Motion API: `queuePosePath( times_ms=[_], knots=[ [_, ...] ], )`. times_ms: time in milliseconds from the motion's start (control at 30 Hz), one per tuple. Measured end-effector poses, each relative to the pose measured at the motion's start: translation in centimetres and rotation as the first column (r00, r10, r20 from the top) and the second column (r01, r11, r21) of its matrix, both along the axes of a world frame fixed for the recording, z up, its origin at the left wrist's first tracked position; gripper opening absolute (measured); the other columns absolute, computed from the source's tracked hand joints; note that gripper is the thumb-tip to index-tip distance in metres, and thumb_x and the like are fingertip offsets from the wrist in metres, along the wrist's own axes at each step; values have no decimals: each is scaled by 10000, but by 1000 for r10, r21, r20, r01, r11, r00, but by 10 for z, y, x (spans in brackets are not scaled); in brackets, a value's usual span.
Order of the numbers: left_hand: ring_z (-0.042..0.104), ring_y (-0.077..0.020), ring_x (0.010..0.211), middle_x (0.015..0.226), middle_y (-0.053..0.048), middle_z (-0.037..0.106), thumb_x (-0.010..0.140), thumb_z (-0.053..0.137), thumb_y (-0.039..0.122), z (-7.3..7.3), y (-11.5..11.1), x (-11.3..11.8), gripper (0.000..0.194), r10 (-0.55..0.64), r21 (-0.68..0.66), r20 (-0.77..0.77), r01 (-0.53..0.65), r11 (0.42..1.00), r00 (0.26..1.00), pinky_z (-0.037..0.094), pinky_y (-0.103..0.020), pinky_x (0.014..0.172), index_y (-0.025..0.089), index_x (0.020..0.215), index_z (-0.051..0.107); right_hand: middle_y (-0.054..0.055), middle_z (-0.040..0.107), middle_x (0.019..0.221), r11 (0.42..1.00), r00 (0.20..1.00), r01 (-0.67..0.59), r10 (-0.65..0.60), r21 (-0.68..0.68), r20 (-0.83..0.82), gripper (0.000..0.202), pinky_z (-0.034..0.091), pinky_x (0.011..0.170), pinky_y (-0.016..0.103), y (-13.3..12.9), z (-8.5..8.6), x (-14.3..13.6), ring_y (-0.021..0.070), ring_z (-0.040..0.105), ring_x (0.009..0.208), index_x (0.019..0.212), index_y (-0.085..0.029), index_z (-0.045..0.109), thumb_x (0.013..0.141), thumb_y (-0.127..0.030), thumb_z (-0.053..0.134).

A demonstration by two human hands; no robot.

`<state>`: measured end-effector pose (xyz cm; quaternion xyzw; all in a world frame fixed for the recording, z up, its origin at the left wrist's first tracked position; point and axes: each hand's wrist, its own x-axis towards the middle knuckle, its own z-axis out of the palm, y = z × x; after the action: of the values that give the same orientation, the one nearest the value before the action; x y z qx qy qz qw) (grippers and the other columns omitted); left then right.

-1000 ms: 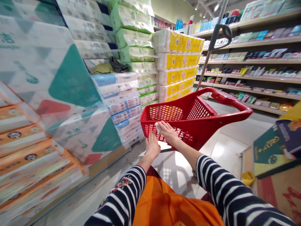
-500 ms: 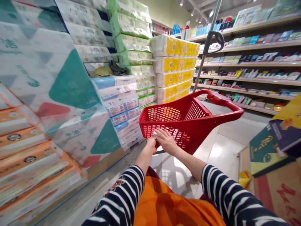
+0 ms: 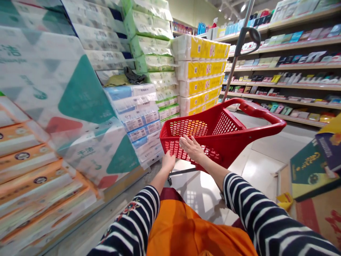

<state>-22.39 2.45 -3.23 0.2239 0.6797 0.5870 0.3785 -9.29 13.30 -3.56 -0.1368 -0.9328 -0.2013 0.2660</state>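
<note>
My left hand (image 3: 168, 161) is at the lower front corner of a red shopping cart (image 3: 234, 145), its fingers curled together; whether anything is inside them is hidden. Against the perforated side of the basket, my right hand (image 3: 194, 148) has its fingers extended over a small white thing (image 3: 181, 142) at the fingertips, too small to name. The two hands are apart, with the right one higher. The cart's handle points to the right.
Stacked tissue packs (image 3: 144, 121) rise on the left, with yellow-and-white packs (image 3: 205, 71) behind the cart. A grey pole with a handle (image 3: 237, 53) stands beyond it. Shelves (image 3: 293, 67) line the right; boxes (image 3: 314, 167) stand at the lower right.
My hands have separated: the right moved up and slightly right along the basket, the left slightly left. The cart appears a little further right in view.
</note>
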Motion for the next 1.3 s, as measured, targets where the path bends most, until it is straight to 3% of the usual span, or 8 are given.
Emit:
queuePosePath(
  times_ms=[100, 167, 300, 467, 600, 767, 1033, 1300],
  knots=[
    [207, -259, 1369, 1433, -113, 377, 682, 545, 125, -7, -12, 0, 497, -114, -188, -413, 37, 981, 904, 145, -444, 1103, 186, 1174, 505, 116, 509, 1321, 1000, 995, -3, 6, -29, 99, 383, 280, 1081, 469, -2, -29, 2, 251, 367, 1294, 1215, -126, 547, 849, -69, 449],
    [167, -253, 1383, 1486, -115, 276, 721, 499, 141, -12, -19, 2, 599, -305, -382, -663, 42, 923, 684, 130, -473, 1110, 166, 1308, 382, 135, 573, 1239, 998, 987, 11, 0, -63, 163, 334, 268, 1090, 459, -9, -47, 4, 242, 404, 1269, 1153, -110, 587, 839, -80, 476],
    [127, -260, 1392, 1510, -120, 201, 751, 448, 164, -18, -25, -1, 668, -484, -552, -758, -36, 833, 438, 163, -495, 1107, 111, 1389, 255, 137, 526, 1295, 996, 979, -60, 72, -70, 191, 380, 227, 1098, 497, -23, -46, -11, 252, 347, 1305, 1227, -122, 536, 853, -117, 467],
    [110, -254, 1396, 1515, -127, 179, 753, 433, 165, -19, -24, -12, 683, -490, -569, -784, -125, 813, 380, 181, -481, 1108, 89, 1400, 227, 120, 351, 1440, 999, 999, -33, 33, -29, 29, 459, 210, 1093, 532, -16, -1, -60, 287, 235, 1354, 1344, -123, 411, 886, -114, 378],
    [115, -259, 1395, 1518, -127, 164, 762, 425, 181, -16, -25, -16, 672, -504, -566, -786, -90, 819, 357, 181, -477, 1108, 96, 1401, 234, 138, 427, 1387, 996, 990, -71, 77, -48, 120, 416, 258, 1094, 484, -6, -25, -67, 263, 305, 1327, 1286, -96, 478, 876, -108, 401],
    [128, -267, 1392, 1510, -141, 183, 769, 418, 178, -20, -26, -14, 670, -526, -576, -782, -65, 815, 335, 183, -476, 1106, 66, 1402, 230, 144, 596, 1201, 988, 948, -45, 89, -148, 305, 307, 321, 1066, 454, -10, -78, -24, 244, 454, 1227, 1138, -89, 593, 862, -122, 461],
    [106, -264, 1396, 1515, -135, 163, 741, 434, 177, -20, -9, 17, 710, -538, -558, -790, 18, 829, 293, 175, -479, 1108, 61, 1410, 223, 93, 392, 1419, 999, 998, -15, 17, -30, 67, 464, 207, 1100, 508, 11, -22, 29, 252, 244, 1355, 1350, -172, 406, 894, -87, 380],
    [106, -255, 1396, 1516, -131, 163, 739, 433, 164, -9, -6, 50, 697, -536, -527, -823, 98, 844, 191, 158, -470, 1116, 69, 1404, 244, 135, 591, 1218, 993, 956, -4, 38, -118, 290, 354, 289, 1069, 467, 15, -80, 99, 225, 434, 1247, 1202, -114, 563, 877, -113, 422]
  ],
)
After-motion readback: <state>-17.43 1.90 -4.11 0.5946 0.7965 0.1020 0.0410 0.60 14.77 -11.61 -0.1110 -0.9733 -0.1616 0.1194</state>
